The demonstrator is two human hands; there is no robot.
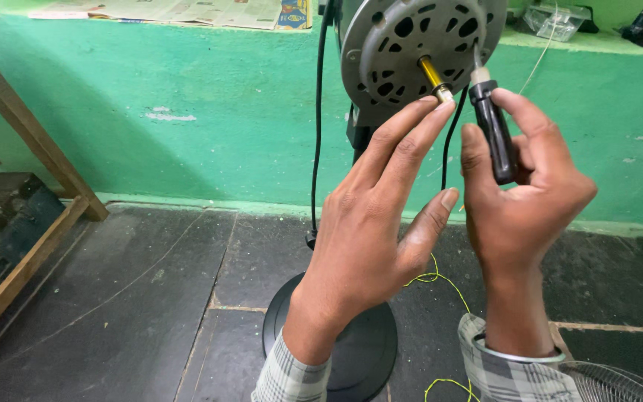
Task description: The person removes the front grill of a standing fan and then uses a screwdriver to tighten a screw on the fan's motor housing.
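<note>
A grey round fan motor housing (403,45) with vent holes stands on a pedestal, and a brass shaft (434,79) sticks out of its middle. My left hand (377,216) reaches up with its fingers spread; the fingertips touch the tip of the shaft. My right hand (519,197) grips a black-handled screwdriver (494,134), its tip pointing up at the motor face just right of the shaft. The fan's round black base (359,350) shows below my left wrist.
A black power cord (318,134) hangs down the left of the stand. Thin yellow wire (440,279) lies on the dark stone floor. A wire fan guard (619,381) sits at bottom right. A wooden frame (20,186) leans at left against the green wall.
</note>
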